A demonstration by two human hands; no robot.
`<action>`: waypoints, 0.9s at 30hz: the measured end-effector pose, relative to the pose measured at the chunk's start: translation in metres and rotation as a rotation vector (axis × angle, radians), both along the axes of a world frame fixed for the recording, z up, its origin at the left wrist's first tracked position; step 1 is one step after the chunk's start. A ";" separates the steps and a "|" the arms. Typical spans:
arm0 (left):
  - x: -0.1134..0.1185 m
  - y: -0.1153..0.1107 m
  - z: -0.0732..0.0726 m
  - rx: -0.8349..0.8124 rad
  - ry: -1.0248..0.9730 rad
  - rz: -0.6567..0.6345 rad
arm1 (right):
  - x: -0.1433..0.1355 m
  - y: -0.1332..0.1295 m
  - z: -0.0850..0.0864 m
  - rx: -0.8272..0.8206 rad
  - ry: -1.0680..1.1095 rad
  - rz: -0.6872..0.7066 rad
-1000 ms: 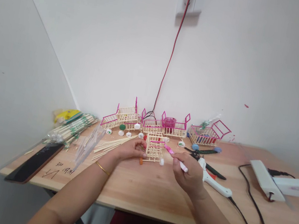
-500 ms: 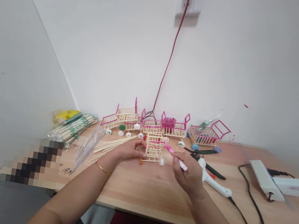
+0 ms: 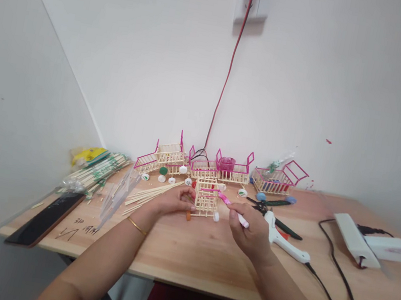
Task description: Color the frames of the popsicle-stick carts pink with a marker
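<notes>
A small cart of pale sticks (image 3: 206, 204) stands tilted up on the table, with a pink line across its upper part and a white wheel at its lower right. My left hand (image 3: 177, 200) grips the cart's left side, fingers closed around the edge. In my right hand (image 3: 250, 227) is a pink-tipped white brush or marker (image 3: 238, 216), pinched between thumb and fingers. Its pink tip touches or nearly touches the cart's upper right edge. Loose pale sticks (image 3: 147, 196) lie left of the cart.
Several stick carts with pink rims, one at the right (image 3: 272, 182), line the wall, and one holds a pink cup (image 3: 226, 164). Right are pliers (image 3: 284, 226), a white glue gun (image 3: 287, 246) and a power strip (image 3: 357, 241). Left lie bundled sticks (image 3: 97, 176) and a dark phone (image 3: 44, 220).
The brush or marker tip has moved very slightly left along the cart's upper edge. My left hand holds the cart as before. The view has shifted a little.
</notes>
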State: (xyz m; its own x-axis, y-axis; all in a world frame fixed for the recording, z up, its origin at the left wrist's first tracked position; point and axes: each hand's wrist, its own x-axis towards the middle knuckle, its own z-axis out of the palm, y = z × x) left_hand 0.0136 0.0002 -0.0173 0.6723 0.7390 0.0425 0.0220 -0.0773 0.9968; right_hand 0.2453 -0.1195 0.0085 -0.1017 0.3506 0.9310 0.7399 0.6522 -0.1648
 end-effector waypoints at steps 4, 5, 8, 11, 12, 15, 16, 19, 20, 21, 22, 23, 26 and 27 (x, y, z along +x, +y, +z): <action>0.000 -0.001 0.001 -0.013 -0.012 -0.010 | 0.001 -0.001 0.000 -0.004 0.033 -0.011; 0.000 -0.001 0.001 -0.006 -0.004 -0.008 | 0.000 -0.001 0.000 -0.004 0.030 -0.008; 0.000 -0.001 0.001 0.021 0.020 0.010 | -0.001 -0.001 0.001 -0.002 0.012 0.010; 0.000 0.000 0.001 0.021 0.024 0.015 | -0.003 0.000 0.001 -0.013 -0.006 0.016; 0.000 0.000 0.001 0.019 0.024 0.015 | -0.004 0.000 0.001 -0.019 -0.016 0.016; 0.000 0.000 0.000 0.015 0.018 0.018 | -0.003 0.000 0.001 -0.031 -0.008 0.002; 0.000 0.000 0.000 0.012 0.014 0.016 | -0.002 0.000 0.000 -0.030 0.011 -0.006; 0.000 0.000 0.000 -0.005 -0.003 -0.002 | 0.000 -0.001 0.000 -0.024 0.070 -0.029; 0.000 0.000 0.000 -0.009 -0.009 -0.008 | 0.001 -0.001 0.000 -0.021 0.077 -0.031; 0.000 -0.001 0.000 -0.013 -0.014 -0.012 | 0.001 -0.002 0.000 -0.021 0.077 -0.029; 0.000 -0.001 0.000 -0.015 -0.019 -0.016 | 0.001 -0.002 0.000 -0.024 0.070 -0.024; 0.000 -0.001 0.000 -0.015 -0.021 -0.017 | 0.000 -0.002 0.000 -0.032 0.062 -0.016; 0.000 0.000 0.000 0.007 -0.001 -0.003 | -0.002 0.000 0.000 -0.061 0.029 0.007; 0.000 0.000 0.000 0.016 0.010 0.004 | -0.003 0.000 0.000 -0.066 0.019 0.012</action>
